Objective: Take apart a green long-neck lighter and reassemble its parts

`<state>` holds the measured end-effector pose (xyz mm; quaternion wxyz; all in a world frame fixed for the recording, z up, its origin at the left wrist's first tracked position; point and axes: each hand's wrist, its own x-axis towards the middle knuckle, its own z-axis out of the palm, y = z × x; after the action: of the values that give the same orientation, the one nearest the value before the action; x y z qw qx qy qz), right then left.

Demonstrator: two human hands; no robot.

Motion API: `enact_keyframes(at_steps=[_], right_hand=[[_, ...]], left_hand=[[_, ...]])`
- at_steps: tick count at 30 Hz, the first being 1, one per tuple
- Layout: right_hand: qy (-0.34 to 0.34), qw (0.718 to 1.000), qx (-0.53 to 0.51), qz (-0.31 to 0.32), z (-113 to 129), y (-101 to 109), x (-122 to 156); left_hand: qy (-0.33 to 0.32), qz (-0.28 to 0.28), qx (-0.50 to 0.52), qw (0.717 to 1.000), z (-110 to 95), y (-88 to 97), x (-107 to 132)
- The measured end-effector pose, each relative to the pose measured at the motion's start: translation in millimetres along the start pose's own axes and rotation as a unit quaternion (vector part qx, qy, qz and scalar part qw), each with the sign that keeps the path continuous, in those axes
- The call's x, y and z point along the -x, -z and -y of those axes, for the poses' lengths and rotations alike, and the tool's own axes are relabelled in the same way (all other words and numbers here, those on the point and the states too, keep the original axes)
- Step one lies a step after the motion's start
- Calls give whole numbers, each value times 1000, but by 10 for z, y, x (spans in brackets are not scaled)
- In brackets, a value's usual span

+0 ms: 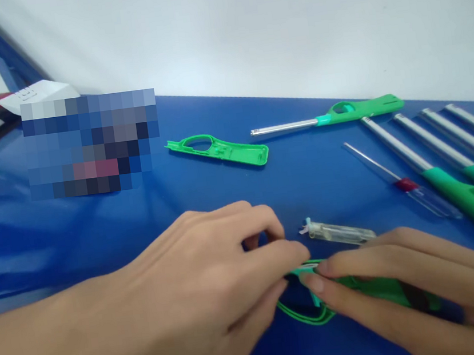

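My left hand [198, 286] and my right hand [409, 283] meet low in the picture over a green lighter handle shell [309, 312] lying on the blue table [306, 175]. The left fingers pinch at its front end. The right fingers press down along its body, hiding most of it. Just beyond the fingertips lies a clear gas tank with a small valve [339, 232]. A second green handle half [220, 149], open side up, lies farther back.
An assembled long-nozzle lighter [333, 115] lies at the back right. Several more lighters with metal tubes [456, 173] line the right edge. A thin screwdriver with a clear handle [406, 182] lies beside them. A white wall stands behind; a blurred patch sits at left.
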<state>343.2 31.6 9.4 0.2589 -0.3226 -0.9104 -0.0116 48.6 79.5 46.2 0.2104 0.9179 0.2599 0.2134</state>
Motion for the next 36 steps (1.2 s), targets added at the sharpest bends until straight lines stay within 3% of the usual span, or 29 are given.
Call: enact_keyframes(at_steps=[3, 6, 10, 17, 27, 36], right_hand=[[2, 1000, 2, 9, 23, 26, -16], [-11, 1000, -11, -9, 18, 19, 12], [-26, 999, -14, -36, -18, 10, 93], [-30, 999, -1, -31, -36, 81, 49], [12, 999, -11, 48, -134, 247, -46], [-36, 999, -7, -17, -56, 139, -74]], left_hand=[[-28, -46, -46, 998, -88, -101, -14], [-8, -93, -54, 994, -167, -243, -15], [32, -78, 9, 996, -202, -317, 4], [52, -98, 56, 992, -191, -250, 10], [70, -71, 25, 995, -227, -271, -208], [74, -114, 51, 989, -187, -309, 16]])
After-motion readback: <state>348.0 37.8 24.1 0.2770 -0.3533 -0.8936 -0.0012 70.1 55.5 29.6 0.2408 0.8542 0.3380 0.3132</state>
